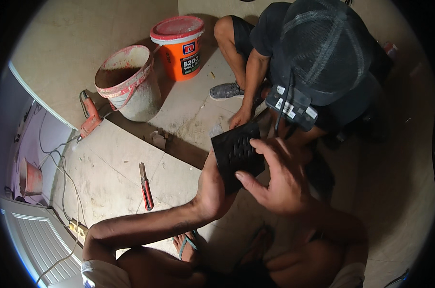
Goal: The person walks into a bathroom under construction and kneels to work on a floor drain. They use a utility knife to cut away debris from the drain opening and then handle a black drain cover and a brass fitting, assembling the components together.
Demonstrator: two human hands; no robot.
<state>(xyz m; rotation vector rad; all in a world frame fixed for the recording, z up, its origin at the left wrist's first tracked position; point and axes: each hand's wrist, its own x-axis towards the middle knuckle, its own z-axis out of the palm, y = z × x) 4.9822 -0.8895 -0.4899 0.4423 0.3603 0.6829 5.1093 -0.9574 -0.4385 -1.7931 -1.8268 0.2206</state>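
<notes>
My left hand (211, 189) reaches in from the left and grips a flat black box (237, 152) with rows of slanted slots on its upper face. The box is held up in front of me, above the floor. Over its right side is my right hand (282, 180), thumb and forefinger apart, their tips at the slotted face. To the left, a red box cutter (146, 192) lies on the tiles with its blade out. Just beyond the box, a co-worker's hand (241, 116) reaches down; what it touches is partly hidden.
A crouching co-worker in a black cap (323, 48) takes up the far right. Beyond the floor edge stand a dirty bucket (136, 91) and an orange lidded bucket (179, 57). A red corded power tool (89, 120), loose cables (64, 168) and a louvred panel (40, 235) lie left.
</notes>
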